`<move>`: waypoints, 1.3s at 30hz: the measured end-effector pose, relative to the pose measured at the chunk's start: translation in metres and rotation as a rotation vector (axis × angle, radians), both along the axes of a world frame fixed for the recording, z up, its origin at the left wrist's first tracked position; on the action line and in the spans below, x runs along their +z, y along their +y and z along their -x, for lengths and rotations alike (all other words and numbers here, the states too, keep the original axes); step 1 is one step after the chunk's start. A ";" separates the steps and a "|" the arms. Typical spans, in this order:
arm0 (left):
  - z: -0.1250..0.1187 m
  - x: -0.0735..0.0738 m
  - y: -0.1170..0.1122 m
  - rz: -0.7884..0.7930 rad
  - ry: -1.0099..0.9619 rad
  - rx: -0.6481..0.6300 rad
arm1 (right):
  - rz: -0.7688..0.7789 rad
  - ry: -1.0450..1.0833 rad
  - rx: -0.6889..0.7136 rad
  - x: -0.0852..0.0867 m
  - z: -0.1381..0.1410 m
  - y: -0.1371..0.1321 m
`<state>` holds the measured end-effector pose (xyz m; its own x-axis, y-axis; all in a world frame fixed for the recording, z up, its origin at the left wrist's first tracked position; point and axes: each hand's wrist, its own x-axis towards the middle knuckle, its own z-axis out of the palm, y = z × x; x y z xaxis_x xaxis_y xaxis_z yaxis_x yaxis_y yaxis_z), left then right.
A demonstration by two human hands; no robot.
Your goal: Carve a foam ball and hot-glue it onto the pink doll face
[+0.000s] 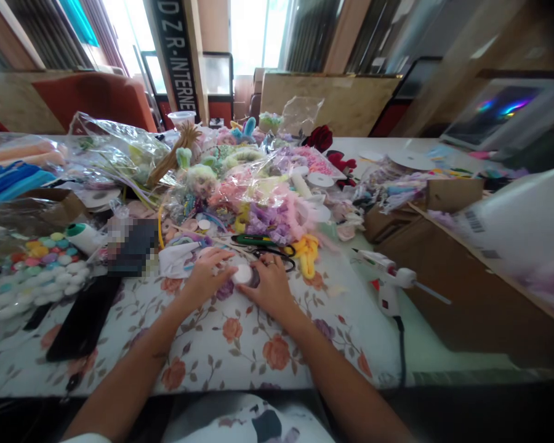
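The white disc sits between the two hands, low over the flowered tablecloth. The left hand curls in from its left with the thumb at the edge; the right hand bends around the right and near sides. The hands are almost together, fingertips pinching the disc between them, though how hard they press cannot be told.

The likeliest slip is the disc squirting out or tipping, since it is small and the fingertips reach it only at the rim; uneven pressure from one thumb would do it. Just beyond the fingers, a green tool and the yellow bundle crowd the space, so a forward push could snag on them. Well to the right of the right hand lies a glue gun, its nozzle aimed back toward the heap; a careless sweep that way could knock it, and whether it is hot cannot be seen.

The disc's pale round face looks up toward the wearer. Being round, it has no clear long axis across that face; a greyish patch shows on its right, and whether that is its side or shadow is unclear.
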<state>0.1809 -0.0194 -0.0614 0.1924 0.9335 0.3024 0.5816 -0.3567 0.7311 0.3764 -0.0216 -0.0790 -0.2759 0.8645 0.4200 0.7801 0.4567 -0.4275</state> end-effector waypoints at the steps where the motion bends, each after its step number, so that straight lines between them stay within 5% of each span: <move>1: -0.005 -0.001 -0.002 0.029 -0.034 -0.045 | -0.010 0.032 0.013 -0.001 0.000 0.000; 6: -0.021 0.002 -0.010 0.018 -0.121 -0.125 | -0.024 0.221 0.156 -0.006 -0.001 -0.006; 12: -0.036 0.008 -0.019 0.022 -0.234 0.024 | -0.125 0.255 0.276 -0.006 -0.003 -0.011; 21: -0.037 0.008 -0.023 0.153 -0.708 0.006 | -0.004 0.414 0.183 0.002 -0.002 -0.016; 30: -0.011 0.015 -0.025 0.194 -0.690 0.069 | -0.230 0.619 0.158 0.009 -0.006 -0.032; 35: 0.013 0.022 -0.025 0.353 -0.351 -0.284 | 0.017 0.830 0.163 0.007 -0.006 -0.033; 39: 0.015 0.017 -0.025 0.432 -0.285 -0.084 | 0.486 1.145 0.275 0.013 0.001 -0.026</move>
<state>0.1662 -0.0448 -0.0440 0.2379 0.9697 -0.0559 0.3205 -0.0241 0.9469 0.3757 -0.0478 -0.0658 -0.1607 0.9679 0.1931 -0.2395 0.1516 -0.9590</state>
